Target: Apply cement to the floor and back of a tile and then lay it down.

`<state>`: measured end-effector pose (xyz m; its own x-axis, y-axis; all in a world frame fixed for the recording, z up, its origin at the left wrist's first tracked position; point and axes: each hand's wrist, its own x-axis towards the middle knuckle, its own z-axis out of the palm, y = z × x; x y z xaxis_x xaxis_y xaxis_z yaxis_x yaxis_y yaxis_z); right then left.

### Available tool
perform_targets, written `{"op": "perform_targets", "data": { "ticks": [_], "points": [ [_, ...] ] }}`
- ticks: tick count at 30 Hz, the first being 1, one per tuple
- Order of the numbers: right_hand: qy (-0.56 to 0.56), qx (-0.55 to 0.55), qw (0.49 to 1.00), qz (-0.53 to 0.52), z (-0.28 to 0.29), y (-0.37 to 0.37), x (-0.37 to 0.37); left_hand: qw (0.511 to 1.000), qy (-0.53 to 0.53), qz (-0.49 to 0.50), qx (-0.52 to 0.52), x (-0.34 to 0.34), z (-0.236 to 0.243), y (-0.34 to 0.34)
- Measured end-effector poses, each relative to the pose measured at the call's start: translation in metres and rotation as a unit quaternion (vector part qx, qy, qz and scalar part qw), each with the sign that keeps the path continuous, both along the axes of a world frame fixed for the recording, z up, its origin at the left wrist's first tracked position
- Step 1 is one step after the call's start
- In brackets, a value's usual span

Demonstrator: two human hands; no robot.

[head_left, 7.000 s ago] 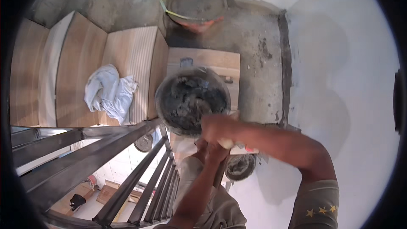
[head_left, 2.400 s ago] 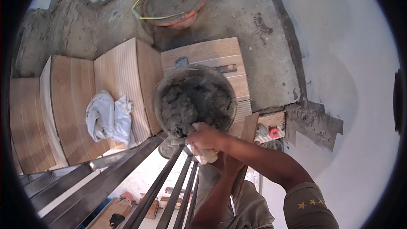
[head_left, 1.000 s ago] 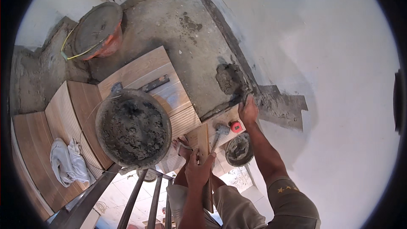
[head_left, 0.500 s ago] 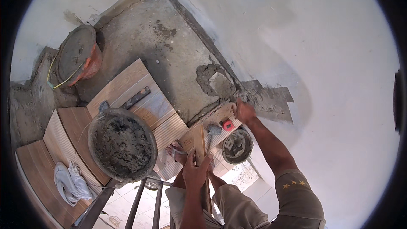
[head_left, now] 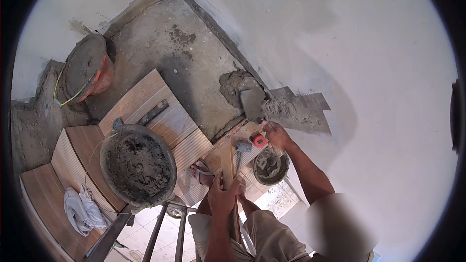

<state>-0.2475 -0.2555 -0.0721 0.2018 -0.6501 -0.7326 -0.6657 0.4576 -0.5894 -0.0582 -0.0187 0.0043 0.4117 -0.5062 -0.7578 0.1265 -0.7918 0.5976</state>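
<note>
My right hand [head_left: 274, 135] grips a trowel [head_left: 251, 104] whose grey, mortar-coated blade lies over a heap of wet mortar [head_left: 230, 83] at the landing's right edge, beside the wall. My left hand [head_left: 225, 193] holds an upright narrow wooden board [head_left: 226, 161] between my legs. Just right of that board are a tool with a grey crusted head [head_left: 242, 146] and a red tape measure [head_left: 258, 140], both on a tiled step. A large basin of grey mortar [head_left: 138, 162] rests on wood-look tiles to the left. A smaller bucket [head_left: 269, 169] with mortar sits below my right hand.
An orange bucket [head_left: 88, 70] full of grey mix stands upper left on bare concrete [head_left: 145, 43]. Tiled steps [head_left: 43, 204] carry a white cloth [head_left: 82, 208]. A metal railing [head_left: 156, 233] drops over a lower tiled floor. A white wall [head_left: 383, 92] fills the right.
My right hand has left the basin for the landing's right edge, where a mortar heap now lies; the trowel has just shifted slightly. My left hand stays on the board. The view has turned rightward.
</note>
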Motion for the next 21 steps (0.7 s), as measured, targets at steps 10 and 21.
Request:
{"op": "perform_targets", "data": {
  "ticks": [10,21],
  "points": [
    [0.027,0.067,0.997,-0.008,-0.009,0.009,-0.018,1.000,0.001,-0.011,-0.003,-0.001,-0.004,0.005],
    [-0.099,0.148,0.976,-0.122,-0.036,0.038,0.028,1.000,0.000,-0.019,0.007,0.002,-0.001,0.002]
  ]
}}
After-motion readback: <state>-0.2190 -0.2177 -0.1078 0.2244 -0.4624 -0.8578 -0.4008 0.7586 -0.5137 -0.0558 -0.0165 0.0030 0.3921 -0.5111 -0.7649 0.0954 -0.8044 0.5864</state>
